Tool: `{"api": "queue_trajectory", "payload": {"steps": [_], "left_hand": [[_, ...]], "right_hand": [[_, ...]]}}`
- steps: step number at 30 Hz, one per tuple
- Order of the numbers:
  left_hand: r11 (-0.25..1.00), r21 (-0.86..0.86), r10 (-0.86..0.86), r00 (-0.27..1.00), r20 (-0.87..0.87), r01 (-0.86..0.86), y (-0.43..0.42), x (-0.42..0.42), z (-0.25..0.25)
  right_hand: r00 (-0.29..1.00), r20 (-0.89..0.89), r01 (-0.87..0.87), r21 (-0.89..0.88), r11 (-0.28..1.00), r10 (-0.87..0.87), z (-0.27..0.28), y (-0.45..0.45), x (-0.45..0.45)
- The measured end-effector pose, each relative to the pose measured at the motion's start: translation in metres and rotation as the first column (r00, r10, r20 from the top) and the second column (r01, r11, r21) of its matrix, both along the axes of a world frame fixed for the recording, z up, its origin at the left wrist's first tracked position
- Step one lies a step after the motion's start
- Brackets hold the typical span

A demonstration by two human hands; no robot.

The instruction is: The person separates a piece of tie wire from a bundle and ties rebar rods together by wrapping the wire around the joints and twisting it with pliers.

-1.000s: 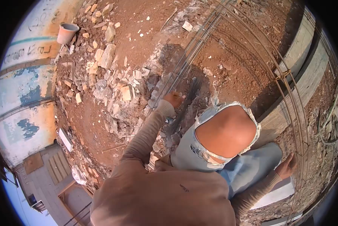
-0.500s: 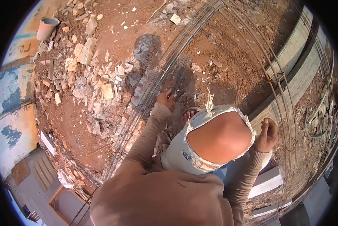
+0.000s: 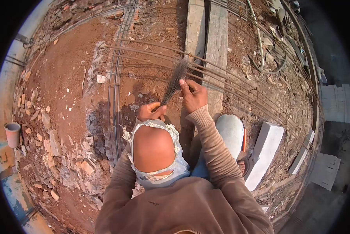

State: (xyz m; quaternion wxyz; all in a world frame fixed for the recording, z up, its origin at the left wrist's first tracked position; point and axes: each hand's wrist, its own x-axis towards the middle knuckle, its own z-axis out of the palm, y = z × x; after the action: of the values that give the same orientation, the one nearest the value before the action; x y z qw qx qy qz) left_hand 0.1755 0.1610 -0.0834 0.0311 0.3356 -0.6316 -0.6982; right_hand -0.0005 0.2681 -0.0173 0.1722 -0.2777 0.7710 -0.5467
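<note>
A bundle of thin dark wires stands tilted in front of the bent knee. My left hand is closed round its lower end. At the bundle's right side, my right hand pinches with thumb and fingers near the wires; whether a strand is between them is too small to tell. Long rusty steel bars run just beyond the hands, and the upper part of the bundle overlaps them.
Wooden planks lie beyond the hands. More bars run along the ground at left. A bucket and broken stones are far left. A white block lies at right, beside a foot.
The view has swung right. My left hand has come up from the ground with the wire bundle, and my right hand has moved in beside it from the right of the knee.
</note>
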Motion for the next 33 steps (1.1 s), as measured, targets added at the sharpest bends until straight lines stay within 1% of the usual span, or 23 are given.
{"api": "queue_trajectory", "payload": {"steps": [1,2,4,5,6,9,10,13,14,15,17,19,21,22,23,25,26,27,29,30,31,32,33], "left_hand": [[0.998,0.062,0.030,1.000,0.007,-0.030,0.002,-0.004,0.005],[0.995,0.082,0.065,0.998,-0.021,-0.063,0.003,-0.006,-0.008],[0.995,0.066,0.071,0.997,-0.037,-0.068,0.007,-0.011,-0.001],[0.995,0.052,0.089,0.995,-0.051,-0.086,0.009,-0.014,0.001],[0.996,0.064,0.064,0.995,-0.075,-0.060,0.007,-0.015,-0.001],[0.996,0.067,0.060,0.997,-0.041,-0.057,0.007,-0.015,-0.003],[0.997,0.069,0.047,0.999,-0.014,-0.046,0.007,-0.016,0.000],[0.996,0.084,0.044,0.999,-0.010,-0.043,0.006,-0.013,-0.014],[0.996,0.094,0.010,1.000,0.015,-0.011,0.002,-0.011,-0.024],[0.996,0.084,0.024,1.000,0.019,-0.025,0.002,-0.010,-0.019],[0.996,0.083,0.005,0.998,0.069,-0.011,0.007,-0.011,-0.011],[0.994,0.108,-0.015,0.999,0.048,0.009,0.007,-0.010,-0.023],[0.995,0.091,0.022,0.998,0.057,-0.027,0.014,-0.008,-0.029],[0.996,0.058,-0.074,0.996,0.041,0.071,0.015,-0.008,-0.026],[0.995,0.060,-0.084,0.996,0.042,0.082,0.016,-0.008,-0.030],[0.980,0.014,-0.200,0.973,0.117,0.200,0.018,-0.008,-0.035],[0.980,0.034,-0.201,0.971,0.127,0.198,0.021,-0.006,-0.037],[0.977,0.036,-0.211,0.969,0.125,0.208,0.021,-0.003,-0.046],[0.967,-0.031,-0.248,0.961,0.122,0.254,0.018,0.002,-0.072],[0.971,-0.047,-0.223,0.956,0.189,0.236,0.020,0.001,-0.064],[0.969,0.007,-0.245,0.953,0.179,0.248,0.016,0.005,-0.072],[0.963,0.008,-0.265,0.943,0.203,0.269,0.011,0.006,-0.083],[0.968,0.002,-0.245,0.948,0.201,0.250,0.012,0.003,-0.087]], "right_hand": [[1.000,-0.002,0.012,-0.002,1.000,-0.012,0.000,0.005,-0.004],[1.000,-0.017,0.022,0.020,1.000,-0.021,-0.001,0.010,-0.008],[0.998,-0.035,0.045,0.041,0.998,-0.044,0.000,0.017,-0.011],[0.996,-0.048,0.075,0.007,0.997,-0.075,0.001,0.020,-0.011],[0.993,-0.060,0.102,-0.027,0.994,-0.104,0.002,0.022,-0.012],[0.985,-0.091,0.147,-0.009,0.989,-0.147,-0.003,0.028,-0.017],[0.985,-0.088,0.148,-0.016,0.989,-0.149,-0.002,0.031,-0.018],[0.964,0.030,0.264,-0.026,0.964,-0.263,-0.001,0.034,-0.018],[0.958,-0.008,0.287,-0.008,0.958,-0.287,0.000,0.036,-0.018],[0.950,-0.047,0.310,0.008,0.951,-0.309,0.004,0.037,-0.018],[0.945,-0.004,0.326,-0.030,0.945,-0.327,0.008,0.041,-0.019],[0.932,0.027,0.363,-0.061,0.930,-0.362,0.011,0.051,-0.030],[0.892,-0.195,0.386,-0.141,0.912,-0.408,0.015,0.066,-0.041],[0.898,-0.197,0.378,-0.106,0.919,-0.393,0.018,0.073,-0.045],[0.894,-0.197,0.388,-0.104,0.916,-0.402,0.022,0.080,-0.048],[0.854,-0.135,0.479,-0.170,0.861,-0.502,0.030,0.095,-0.058],[0.826,-0.182,0.517,-0.129,0.846,-0.533,0.029,0.109,-0.068],[0.820,-0.185,0.526,-0.128,0.841,-0.541,0.036,0.118,-0.076],[0.731,0.045,0.659,-0.305,0.687,-0.681,0.059,0.136,-0.090],[0.716,0.036,0.672,-0.301,0.676,-0.697,0.068,0.147,-0.098],[0.704,0.072,0.668,-0.405,0.624,-0.706,0.078,0.160,-0.108],[0.692,0.102,0.654,-0.507,0.561,-0.714,0.088,0.173,-0.117],[0.668,0.082,0.664,-0.515,0.542,-0.740,0.097,0.183,-0.125]]}}
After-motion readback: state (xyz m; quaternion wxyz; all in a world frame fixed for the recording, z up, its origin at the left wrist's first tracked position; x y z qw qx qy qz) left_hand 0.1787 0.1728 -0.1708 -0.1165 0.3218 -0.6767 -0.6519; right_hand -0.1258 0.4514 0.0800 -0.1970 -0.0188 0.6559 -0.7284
